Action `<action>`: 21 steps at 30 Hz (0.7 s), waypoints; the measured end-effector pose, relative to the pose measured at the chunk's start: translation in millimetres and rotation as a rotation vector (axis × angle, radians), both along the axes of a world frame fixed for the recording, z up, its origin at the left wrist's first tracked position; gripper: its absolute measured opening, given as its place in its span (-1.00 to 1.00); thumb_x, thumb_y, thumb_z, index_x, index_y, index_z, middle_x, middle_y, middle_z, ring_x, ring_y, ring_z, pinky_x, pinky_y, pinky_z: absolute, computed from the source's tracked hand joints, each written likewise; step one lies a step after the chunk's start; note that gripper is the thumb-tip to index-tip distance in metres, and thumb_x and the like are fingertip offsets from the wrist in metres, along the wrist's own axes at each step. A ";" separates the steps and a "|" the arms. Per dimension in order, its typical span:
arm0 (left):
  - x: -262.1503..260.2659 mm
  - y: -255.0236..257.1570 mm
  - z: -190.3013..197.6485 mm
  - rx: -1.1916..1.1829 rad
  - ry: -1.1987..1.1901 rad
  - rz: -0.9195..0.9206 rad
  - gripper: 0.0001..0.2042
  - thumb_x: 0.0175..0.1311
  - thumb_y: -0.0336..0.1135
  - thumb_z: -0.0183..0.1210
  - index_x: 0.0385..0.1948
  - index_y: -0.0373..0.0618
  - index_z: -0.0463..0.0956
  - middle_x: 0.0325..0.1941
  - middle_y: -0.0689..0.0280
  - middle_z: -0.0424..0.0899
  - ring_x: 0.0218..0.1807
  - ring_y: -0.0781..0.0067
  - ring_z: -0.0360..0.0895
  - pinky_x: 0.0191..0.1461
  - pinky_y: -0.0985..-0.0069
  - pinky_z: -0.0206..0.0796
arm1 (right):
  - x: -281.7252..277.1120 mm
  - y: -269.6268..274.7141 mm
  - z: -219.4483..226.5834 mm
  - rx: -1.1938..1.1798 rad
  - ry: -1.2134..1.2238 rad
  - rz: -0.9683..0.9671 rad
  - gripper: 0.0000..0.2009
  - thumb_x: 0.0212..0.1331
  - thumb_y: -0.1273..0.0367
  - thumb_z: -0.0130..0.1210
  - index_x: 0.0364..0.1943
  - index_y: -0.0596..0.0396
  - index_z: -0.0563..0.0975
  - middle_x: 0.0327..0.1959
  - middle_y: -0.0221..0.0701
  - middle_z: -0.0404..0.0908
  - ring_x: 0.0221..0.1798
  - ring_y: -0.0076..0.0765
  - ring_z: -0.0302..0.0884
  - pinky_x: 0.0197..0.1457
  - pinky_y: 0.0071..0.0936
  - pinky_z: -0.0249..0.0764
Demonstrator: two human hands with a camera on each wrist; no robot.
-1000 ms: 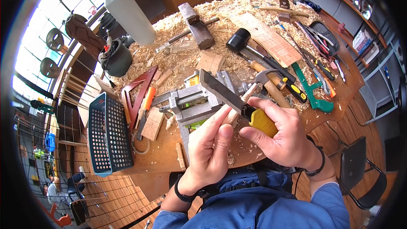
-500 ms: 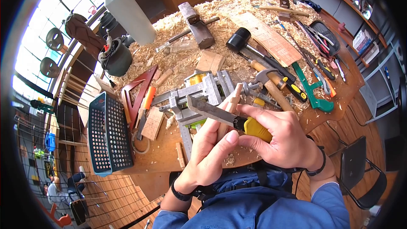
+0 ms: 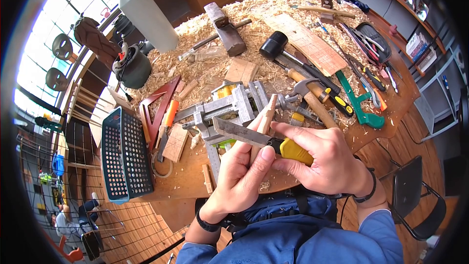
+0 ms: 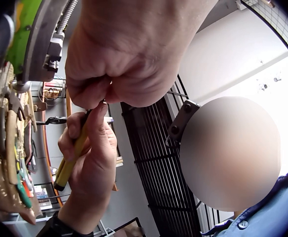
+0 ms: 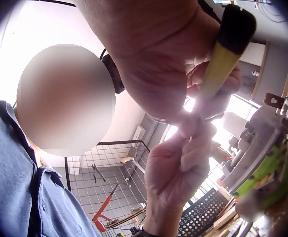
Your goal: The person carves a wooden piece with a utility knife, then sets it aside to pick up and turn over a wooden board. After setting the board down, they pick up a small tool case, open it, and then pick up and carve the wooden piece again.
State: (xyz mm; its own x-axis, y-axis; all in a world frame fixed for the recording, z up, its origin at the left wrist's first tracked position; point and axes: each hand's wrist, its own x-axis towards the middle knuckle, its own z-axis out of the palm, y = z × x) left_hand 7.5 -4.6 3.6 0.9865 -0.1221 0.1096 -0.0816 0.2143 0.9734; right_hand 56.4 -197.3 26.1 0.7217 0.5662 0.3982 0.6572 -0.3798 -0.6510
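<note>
My left hand (image 3: 235,173) holds a pale wooden stick (image 3: 266,117) whose upper end is whittled to a narrow tip. In my right hand (image 3: 326,155) is a utility knife with a yellow handle (image 3: 297,152) and a broad grey blade (image 3: 239,132). The blade crosses the stick just above my left fingers, pointing left. My left thumb rests at the blade's base, close to the knife's black collar. In the left wrist view the right fingers wrap the yellow handle (image 4: 76,153); the stick is hidden behind the left hand there.
Beyond the hands sits a metal vise (image 3: 227,107) on the shaving-covered bench. To the right lie a claw hammer (image 3: 312,95), a black mallet (image 3: 274,45) and a green-handled saw (image 3: 361,105). A perforated basket (image 3: 126,159), a red set square (image 3: 159,107) and an orange-handled knife (image 3: 169,117) are at left.
The blade has dropped toward me and swung left over the stick. The stick's carved tip now rises above the blade, and my left thumb has come up against the knife.
</note>
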 end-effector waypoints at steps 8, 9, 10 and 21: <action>-2.0 1.9 4.7 0.110 0.022 -0.020 -0.43 0.57 -0.49 -0.01 0.52 -0.47 0.03 0.65 -0.09 0.10 0.64 0.21 0.09 0.64 0.31 -0.09 | -1.4 2.5 -0.2 0.003 0.002 -0.008 -0.42 0.16 0.17 0.42 0.15 0.33 0.57 -0.26 -0.05 0.73 -0.29 0.11 0.73 -0.26 -0.15 0.62; -1.9 1.1 5.2 0.088 0.021 -0.008 -0.44 0.57 -0.49 0.00 0.51 -0.47 0.05 0.63 -0.09 0.14 0.62 0.23 0.12 0.63 0.32 -0.07 | -1.3 3.2 -1.9 0.006 -0.016 -0.015 -0.42 0.16 0.17 0.42 0.15 0.32 0.57 -0.26 -0.06 0.73 -0.28 0.11 0.74 -0.27 -0.15 0.62; -1.8 0.7 5.6 0.066 0.019 0.005 -0.45 0.57 -0.49 0.00 0.51 -0.47 0.07 0.62 -0.08 0.18 0.61 0.25 0.15 0.62 0.33 -0.04 | -1.4 3.7 -2.9 0.009 -0.035 -0.021 -0.42 0.16 0.17 0.42 0.16 0.31 0.56 -0.26 -0.06 0.73 -0.28 0.11 0.74 -0.27 -0.15 0.62; -0.1 2.3 4.0 0.072 -0.016 0.012 -0.49 0.56 -0.49 0.03 0.47 -0.47 0.18 0.58 -0.01 0.27 0.55 0.35 0.23 0.57 0.41 0.06 | -1.9 6.6 -5.6 0.041 -0.049 -0.040 -0.43 0.17 0.17 0.41 0.16 0.31 0.55 -0.21 -0.03 0.74 -0.27 0.12 0.74 -0.27 -0.14 0.62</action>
